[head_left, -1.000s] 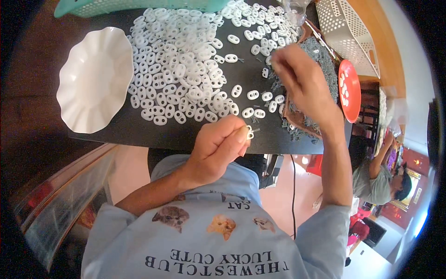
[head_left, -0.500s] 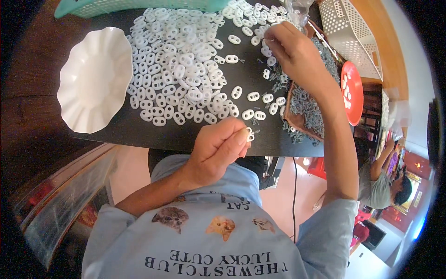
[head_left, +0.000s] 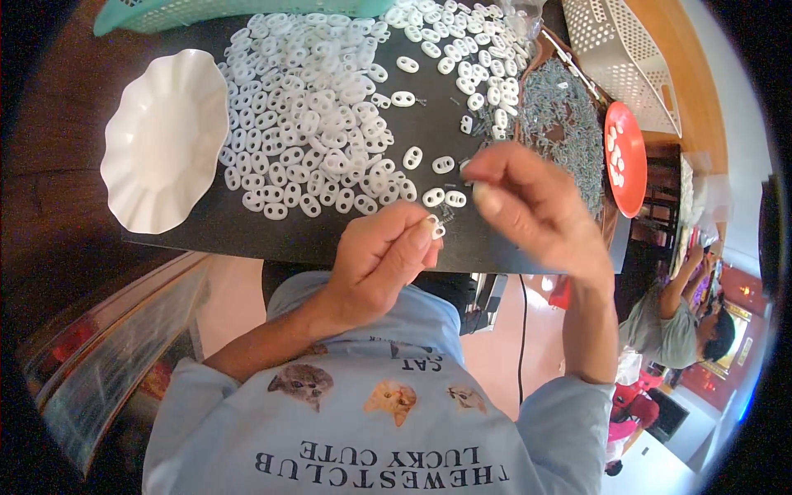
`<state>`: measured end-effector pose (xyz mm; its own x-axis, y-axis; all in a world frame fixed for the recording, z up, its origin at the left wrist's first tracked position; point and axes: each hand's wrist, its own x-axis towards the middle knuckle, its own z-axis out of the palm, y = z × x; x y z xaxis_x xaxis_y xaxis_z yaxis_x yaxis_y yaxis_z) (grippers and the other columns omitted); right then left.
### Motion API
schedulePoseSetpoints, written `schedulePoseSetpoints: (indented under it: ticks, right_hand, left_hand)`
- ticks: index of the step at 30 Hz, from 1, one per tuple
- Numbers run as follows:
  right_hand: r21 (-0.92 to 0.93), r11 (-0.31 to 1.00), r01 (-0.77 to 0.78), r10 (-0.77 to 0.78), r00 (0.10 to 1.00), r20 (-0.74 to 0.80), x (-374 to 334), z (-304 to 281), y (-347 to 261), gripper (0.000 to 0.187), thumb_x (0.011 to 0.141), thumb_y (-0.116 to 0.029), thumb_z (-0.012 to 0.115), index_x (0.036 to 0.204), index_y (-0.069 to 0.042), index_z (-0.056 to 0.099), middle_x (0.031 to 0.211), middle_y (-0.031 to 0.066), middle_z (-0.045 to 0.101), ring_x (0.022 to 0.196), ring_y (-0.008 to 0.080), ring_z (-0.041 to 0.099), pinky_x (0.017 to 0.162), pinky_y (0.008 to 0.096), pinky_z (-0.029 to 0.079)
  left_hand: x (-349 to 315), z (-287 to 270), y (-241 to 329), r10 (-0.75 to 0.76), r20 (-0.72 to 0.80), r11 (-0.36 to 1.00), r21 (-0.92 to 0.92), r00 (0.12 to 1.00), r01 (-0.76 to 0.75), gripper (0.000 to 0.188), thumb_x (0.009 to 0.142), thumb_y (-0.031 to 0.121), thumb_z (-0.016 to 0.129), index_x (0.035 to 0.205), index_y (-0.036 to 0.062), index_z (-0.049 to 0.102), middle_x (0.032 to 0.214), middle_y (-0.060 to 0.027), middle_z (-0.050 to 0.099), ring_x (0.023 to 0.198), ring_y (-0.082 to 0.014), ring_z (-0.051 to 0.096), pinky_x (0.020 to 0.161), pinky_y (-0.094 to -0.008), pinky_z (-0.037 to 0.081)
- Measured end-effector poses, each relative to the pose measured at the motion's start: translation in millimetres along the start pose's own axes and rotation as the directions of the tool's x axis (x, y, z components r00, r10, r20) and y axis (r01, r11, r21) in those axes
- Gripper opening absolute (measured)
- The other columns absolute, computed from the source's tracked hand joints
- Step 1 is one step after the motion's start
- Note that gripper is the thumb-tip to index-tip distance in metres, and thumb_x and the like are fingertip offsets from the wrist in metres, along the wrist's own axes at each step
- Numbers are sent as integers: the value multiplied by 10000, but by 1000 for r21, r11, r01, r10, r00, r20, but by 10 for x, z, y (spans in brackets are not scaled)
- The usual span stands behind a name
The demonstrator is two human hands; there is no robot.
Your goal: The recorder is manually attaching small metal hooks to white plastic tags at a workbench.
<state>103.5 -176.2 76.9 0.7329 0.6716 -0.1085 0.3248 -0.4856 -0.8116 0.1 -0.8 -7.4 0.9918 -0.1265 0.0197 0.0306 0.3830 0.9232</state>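
My left hand [head_left: 375,260] is closed in a pinch around a small white two-hole cord lock piece [head_left: 438,232], whose end sticks out past the thumb and forefinger. A thin grey spring [head_left: 446,215] shows just above that piece. To its right, my right hand [head_left: 536,210] hovers over the table's near edge with curled fingers and thumb drawn toward each other. Something pale shows at its fingertips, too small to name. Several loose white cord lock pieces [head_left: 444,165] lie just beyond both hands.
A large heap of white pieces [head_left: 305,115] covers the table's left middle, beside a scalloped white dish [head_left: 165,140]. Grey springs [head_left: 561,111] fill a brown-edged tray at right. Beyond stand a red plate [head_left: 625,161], a white perforated basket [head_left: 619,66] and a green basket [head_left: 231,12].
My right hand has come back from the far white pieces toward my left hand, uncovering the springs. My left hand keeps its pinch, with the held piece tilted slightly differently.
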Motion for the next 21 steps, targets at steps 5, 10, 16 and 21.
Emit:
schedulePoseSetpoints:
  ticks: [5, 10, 16, 21]
  right_hand:
    - [83, 992, 98, -100, 995, 21, -76, 227, -32, 123, 932, -116, 580, 931, 6, 561, 746, 22, 519, 649, 105, 479, 546, 269, 380]
    - [54, 983, 177, -178, 984, 10, -91, 300, -1, 98, 919, -76, 579, 865, 4, 558, 694, 73, 510, 577, 172, 479, 519, 297, 363]
    - [62, 987, 150, -152, 988, 22, -129, 332, -50, 99, 923, -73, 565, 860, 1, 546, 689, 62, 510, 570, 175, 478, 521, 297, 372]
    - [-93, 996, -2, 0, 1000, -22, 175, -8, 46, 84, 925, -79, 548, 915, 4, 536, 810, 68, 518, 749, 134, 501, 668, 279, 418]
  left_hand:
    - [-22, -11, 26, -28, 11, 1000, -10, 1000, 28, 225, 1000, 198, 451, 984, 7, 568, 715, -31, 562, 545, -50, 442, 480, -202, 368]
    - [-31, 7, 43, -42, -6, 999, -9, 999, 42, 195, 994, 136, 451, 866, 14, 533, 682, 9, 516, 560, -35, 414, 499, -209, 345]
    - [-26, -42, -1, 29, 70, 998, 59, 997, -33, 203, 994, 158, 435, 952, 8, 564, 712, -23, 551, 539, -43, 432, 476, -201, 363]
    - [-24, -54, -5, 10, 58, 999, 42, 998, -12, 199, 990, 145, 428, 919, 11, 557, 713, -30, 554, 541, -46, 431, 485, -204, 367]
